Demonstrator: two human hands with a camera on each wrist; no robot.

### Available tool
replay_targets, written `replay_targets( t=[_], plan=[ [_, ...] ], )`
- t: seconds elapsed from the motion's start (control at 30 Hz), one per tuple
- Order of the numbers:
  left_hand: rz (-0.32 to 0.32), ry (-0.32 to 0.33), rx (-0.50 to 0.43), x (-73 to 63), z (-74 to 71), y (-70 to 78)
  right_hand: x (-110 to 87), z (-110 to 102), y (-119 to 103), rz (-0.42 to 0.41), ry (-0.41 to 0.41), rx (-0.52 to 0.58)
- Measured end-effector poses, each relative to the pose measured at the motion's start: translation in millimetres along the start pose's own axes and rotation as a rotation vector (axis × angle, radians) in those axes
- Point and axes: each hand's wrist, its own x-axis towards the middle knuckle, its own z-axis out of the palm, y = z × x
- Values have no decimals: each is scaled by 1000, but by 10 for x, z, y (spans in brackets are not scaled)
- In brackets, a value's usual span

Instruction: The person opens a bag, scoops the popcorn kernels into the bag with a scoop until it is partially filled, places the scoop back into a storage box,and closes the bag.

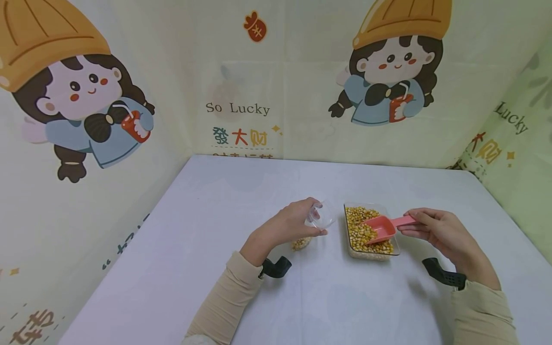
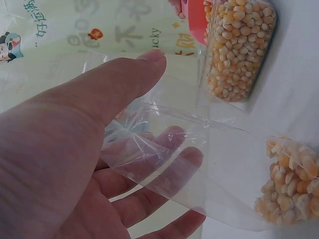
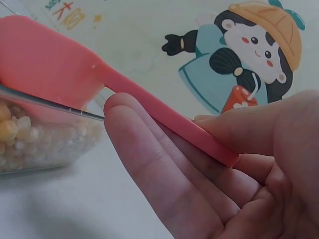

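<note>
My left hand (image 1: 293, 221) holds a clear plastic bag (image 1: 323, 215) by its mouth, thumb and fingers curved around the opening. Corn kernels (image 2: 291, 184) fill the bag's bottom, which rests low beside the container. My right hand (image 1: 440, 235) grips the handle of a pink scoop (image 1: 384, 228) between thumb and fingers. The scoop's bowl sits among yellow corn kernels (image 1: 358, 232) in a clear rectangular container (image 1: 370, 256). In the right wrist view, the scoop (image 3: 45, 69) tilts over the container's rim; how much corn is in its bowl is hidden there.
A white-covered table (image 1: 327, 306) lies under everything. Printed cloth walls (image 1: 302, 86) with cartoon figures and lettering stand at the back and both sides. A black wrist mount (image 1: 277, 267) sits under the left wrist, another (image 1: 444, 274) under the right.
</note>
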Motion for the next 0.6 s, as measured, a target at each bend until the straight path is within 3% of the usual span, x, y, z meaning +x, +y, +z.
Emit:
replay_targets(
  t=[0.6],
  plan=[
    [5, -8, -7, 0, 12, 5, 6, -54, 61, -14, -24, 137]
  ],
)
